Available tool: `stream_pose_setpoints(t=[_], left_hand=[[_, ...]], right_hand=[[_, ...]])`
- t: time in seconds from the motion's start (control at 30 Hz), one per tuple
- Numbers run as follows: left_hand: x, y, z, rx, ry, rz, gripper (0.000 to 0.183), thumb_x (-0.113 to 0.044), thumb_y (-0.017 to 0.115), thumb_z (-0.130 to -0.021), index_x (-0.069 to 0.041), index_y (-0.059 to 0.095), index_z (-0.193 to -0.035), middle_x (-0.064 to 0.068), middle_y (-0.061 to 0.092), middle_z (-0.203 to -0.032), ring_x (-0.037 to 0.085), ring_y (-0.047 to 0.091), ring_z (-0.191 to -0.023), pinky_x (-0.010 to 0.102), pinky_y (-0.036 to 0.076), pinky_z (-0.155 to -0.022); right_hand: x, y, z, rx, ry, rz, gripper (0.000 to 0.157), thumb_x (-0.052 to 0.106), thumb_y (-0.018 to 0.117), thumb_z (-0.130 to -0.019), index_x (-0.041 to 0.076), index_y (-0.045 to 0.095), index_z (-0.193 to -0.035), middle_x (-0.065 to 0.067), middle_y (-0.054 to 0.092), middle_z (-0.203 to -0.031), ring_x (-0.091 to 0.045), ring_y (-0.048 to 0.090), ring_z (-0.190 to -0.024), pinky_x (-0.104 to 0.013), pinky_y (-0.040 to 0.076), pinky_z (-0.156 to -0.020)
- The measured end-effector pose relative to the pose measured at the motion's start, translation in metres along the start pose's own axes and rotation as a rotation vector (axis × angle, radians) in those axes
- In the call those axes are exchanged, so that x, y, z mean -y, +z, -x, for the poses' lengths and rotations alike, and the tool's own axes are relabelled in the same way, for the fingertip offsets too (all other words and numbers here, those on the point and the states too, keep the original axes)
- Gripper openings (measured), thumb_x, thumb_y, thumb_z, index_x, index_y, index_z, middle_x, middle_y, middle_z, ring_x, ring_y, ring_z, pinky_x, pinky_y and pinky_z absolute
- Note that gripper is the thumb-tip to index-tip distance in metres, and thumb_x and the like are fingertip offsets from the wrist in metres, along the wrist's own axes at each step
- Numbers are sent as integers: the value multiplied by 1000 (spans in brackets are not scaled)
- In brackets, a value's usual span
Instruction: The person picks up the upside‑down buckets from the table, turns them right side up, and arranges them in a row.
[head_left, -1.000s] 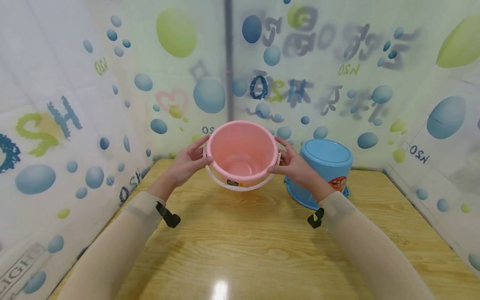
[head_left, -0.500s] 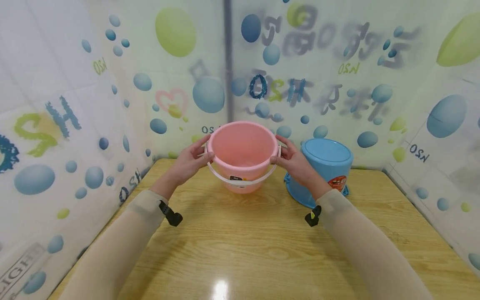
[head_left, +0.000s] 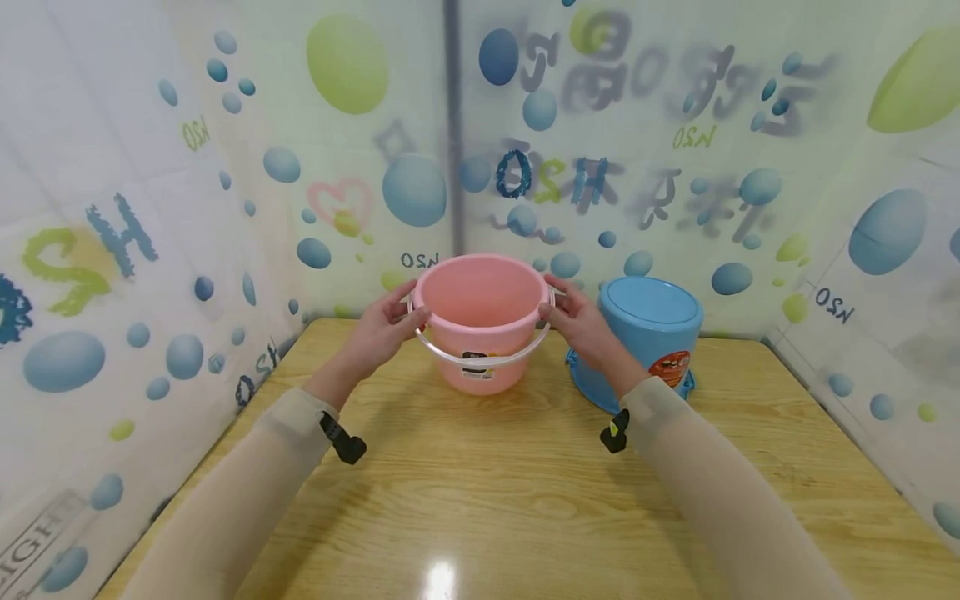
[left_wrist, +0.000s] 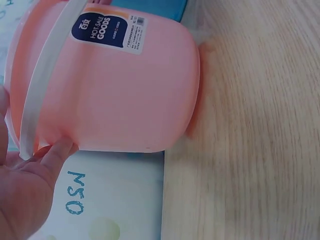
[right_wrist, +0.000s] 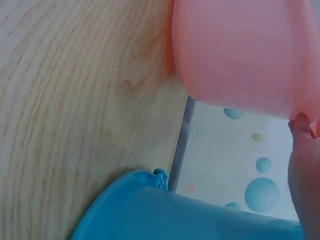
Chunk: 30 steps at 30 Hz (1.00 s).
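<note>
A pink plastic bucket (head_left: 483,340) stands upright at the middle back, its mouth facing up and its base low over the wooden table. My left hand (head_left: 378,332) grips the left side of its rim, thumb in front and fingers behind. On the opposite side, my right hand (head_left: 583,329) holds the rim in the same way. The white handle (head_left: 480,362) hangs down across the front wall, over a dark label (left_wrist: 102,31) that reads "HOT-SALE GOODS" in the left wrist view. In the right wrist view the fingers (right_wrist: 301,127) press under the rim.
A blue bucket (head_left: 651,321) with a red sticker (head_left: 669,367) sits upside down on the table (head_left: 480,492), close behind my right forearm. Walls of patterned sheeting (head_left: 420,100) enclose the table's back and both sides.
The pink bucket has tipped from facing me to upright and come down toward the table. Its handle has swung against the front wall. Both hands kept their hold; the blue bucket stayed put.
</note>
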<state>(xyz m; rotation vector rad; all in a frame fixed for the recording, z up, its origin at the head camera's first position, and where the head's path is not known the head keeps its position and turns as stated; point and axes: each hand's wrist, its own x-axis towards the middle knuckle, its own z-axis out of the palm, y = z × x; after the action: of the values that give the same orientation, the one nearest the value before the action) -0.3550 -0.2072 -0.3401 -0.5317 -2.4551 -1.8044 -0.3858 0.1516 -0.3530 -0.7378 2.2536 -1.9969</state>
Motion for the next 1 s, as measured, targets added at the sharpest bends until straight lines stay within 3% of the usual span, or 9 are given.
stream_pose_setpoints(t=[0.13,0.37,0.57,0.73,1.0], left_hand=[[2,2,0,-17,0,0,76,-40,67,-99,-22,29,-162,18,55,-148,32,59,-130,42,54,-101],[8,4,-1,-36,-21,-10,76,-42,65,-99,-21,28,-162,17,54,-150,32,58,-133,43,53,-103],[11,4,-3,-52,-27,-46,77,-47,63,-99,-23,26,-163,18,51,-151,34,56,-134,46,54,-102],[14,4,-2,-66,-31,-50,79,-50,62,-99,-25,25,-163,18,51,-151,33,55,-134,49,55,-100],[12,8,2,-111,-48,-48,79,-53,63,-98,-27,27,-162,16,53,-149,33,56,-134,51,55,-99]], right_hand=[[-6,2,-3,-7,9,-41,66,27,56,-106,18,25,-163,-17,48,-152,-11,63,-108,-42,43,-115],[-11,5,-4,-20,17,-56,67,33,58,-104,20,26,-163,-19,50,-149,-15,64,-110,-49,39,-118],[-11,8,-3,-6,25,-20,67,39,55,-105,26,24,-163,-16,49,-151,-25,61,-122,-48,38,-118],[-8,10,-3,17,39,2,72,44,53,-105,25,18,-164,-16,46,-154,-33,55,-134,-49,38,-118],[-6,13,-7,66,59,9,72,48,45,-107,26,9,-165,-12,32,-165,-32,45,-144,-52,34,-120]])
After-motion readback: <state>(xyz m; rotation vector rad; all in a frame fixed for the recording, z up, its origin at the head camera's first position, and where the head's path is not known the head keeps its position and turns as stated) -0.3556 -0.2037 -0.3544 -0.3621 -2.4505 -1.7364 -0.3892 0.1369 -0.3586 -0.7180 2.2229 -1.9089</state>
